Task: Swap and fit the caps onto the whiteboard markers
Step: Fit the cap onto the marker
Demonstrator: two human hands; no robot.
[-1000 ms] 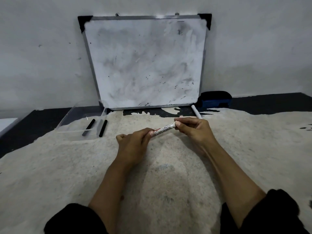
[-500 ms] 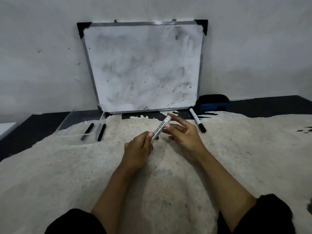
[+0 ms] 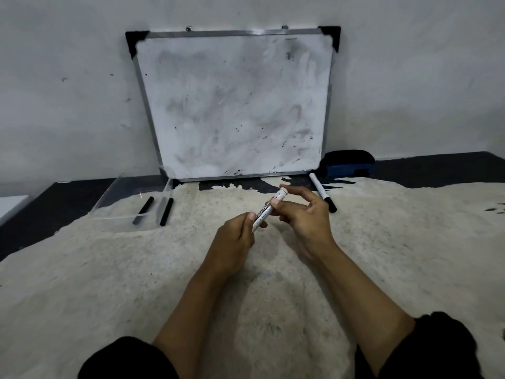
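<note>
I see the whiteboard (image 3: 235, 105) leaning on the wall at the rug's (image 3: 109, 269) far edge. Clear tray (image 3: 131, 198) at far left w/ two black caps (image 3: 143, 210). My left hand (image 3: 235, 242) clenches the white marker (image 3: 269, 210); right hand (image 3: 303, 214) fingers (image 3: 273, 205) pinch its upper part. 2nd marker (image 3: 322, 195) lies just right, apart.
</note>
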